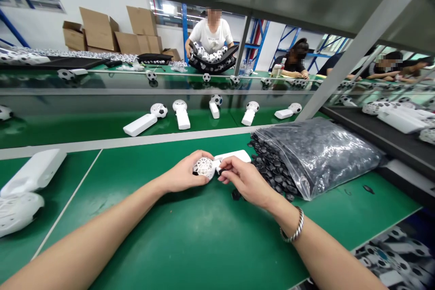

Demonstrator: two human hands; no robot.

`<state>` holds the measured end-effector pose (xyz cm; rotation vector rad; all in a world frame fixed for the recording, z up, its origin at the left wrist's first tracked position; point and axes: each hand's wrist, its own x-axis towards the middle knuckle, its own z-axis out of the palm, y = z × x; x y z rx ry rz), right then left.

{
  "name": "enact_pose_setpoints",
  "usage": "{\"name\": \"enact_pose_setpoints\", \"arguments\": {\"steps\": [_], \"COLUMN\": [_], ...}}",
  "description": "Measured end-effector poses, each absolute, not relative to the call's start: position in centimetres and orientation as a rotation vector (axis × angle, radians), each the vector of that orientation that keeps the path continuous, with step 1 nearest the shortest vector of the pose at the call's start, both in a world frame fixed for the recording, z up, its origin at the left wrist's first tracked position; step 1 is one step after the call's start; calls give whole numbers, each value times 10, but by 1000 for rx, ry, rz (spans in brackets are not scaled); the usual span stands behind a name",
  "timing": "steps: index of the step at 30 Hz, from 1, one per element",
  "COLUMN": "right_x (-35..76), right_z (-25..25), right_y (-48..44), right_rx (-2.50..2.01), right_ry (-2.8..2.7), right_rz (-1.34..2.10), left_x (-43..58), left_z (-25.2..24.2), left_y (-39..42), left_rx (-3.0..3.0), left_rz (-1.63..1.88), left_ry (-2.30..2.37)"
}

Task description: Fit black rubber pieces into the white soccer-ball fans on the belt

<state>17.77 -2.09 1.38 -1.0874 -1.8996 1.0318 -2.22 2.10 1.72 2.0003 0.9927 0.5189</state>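
Note:
My left hand point(188, 172) is closed around the round, latticed head of a white handheld fan point(204, 167), whose flat handle points away to the right. Beside the fan's neck, my right hand point(243, 179) has thumb and fingers pinched together on a small black plastic piece point(222, 171), mostly covered by the fingertips. Whether that piece touches the fan I cannot tell. Just right of my right hand, many similar black pieces point(272, 167) spill from the mouth of a clear plastic bag point(326, 154).
Fans with black-and-white ball heads point(181, 114) lie along the green conveyor point(200, 133) ahead. White fan parts point(34, 172) lie at the left. A black tray point(367, 131) holds more at the right. A grey post point(360, 50) slants overhead. Across the line, a person point(212, 34) holds a loaded black bag.

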Motion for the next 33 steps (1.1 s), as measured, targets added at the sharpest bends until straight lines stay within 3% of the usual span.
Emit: {"name": "enact_pose_setpoints", "arguments": {"steps": [10,16,33], "right_x": [175,169,164], "right_z": [17,11,5], "right_y": [-21,-22,-16], "right_rx": [-1104,-1118,-1314], "right_ry": [-2066,-2020,-1942], "right_rz": [587,808,722], "left_x": [-19,-17,-6], "left_z": [17,13,11], "left_y": [19,19,11], "left_rx": [2012,2061,2063], "left_rz": [527,576,654], "left_ry": [988,952,1019]}}
